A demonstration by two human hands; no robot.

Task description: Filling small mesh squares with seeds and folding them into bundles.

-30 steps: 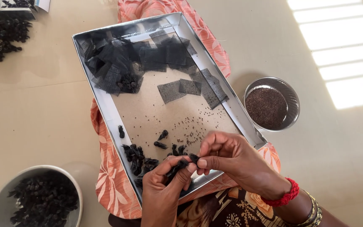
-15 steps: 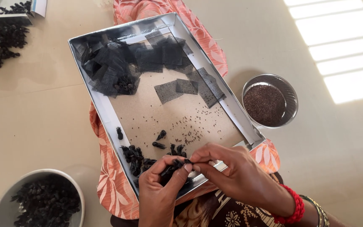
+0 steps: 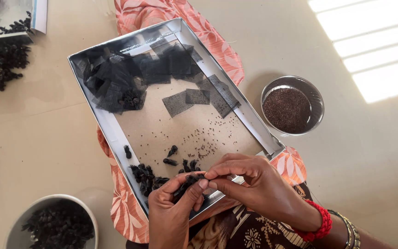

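Observation:
A shallow silver tray [image 3: 111,131] with a brown cardboard floor rests on my lap. Both hands meet over its near edge. My left hand [image 3: 173,210] pinches a small black mesh bundle [image 3: 186,182], and my right hand [image 3: 249,184] grips the same bundle from the right with its fingertips. Several finished black bundles [image 3: 146,175] lie beside my left hand. Loose squares of black mesh [image 3: 130,78] are heaped at the tray's far end, with two flat squares [image 3: 187,99] nearer the middle. Small dark seeds [image 3: 203,143] are scattered on the cardboard.
A steel bowl of dark brown seeds [image 3: 289,108] stands on the floor to the right. A grey bowl [image 3: 58,221] with black bundles is at the lower left. More black bundles [image 3: 1,64] lie on the floor at the upper left beside another tray's corner [image 3: 10,18].
Both hands have drawn slightly toward me and closed tighter on the bundle. The view has shifted a little; tray and bowls stay put.

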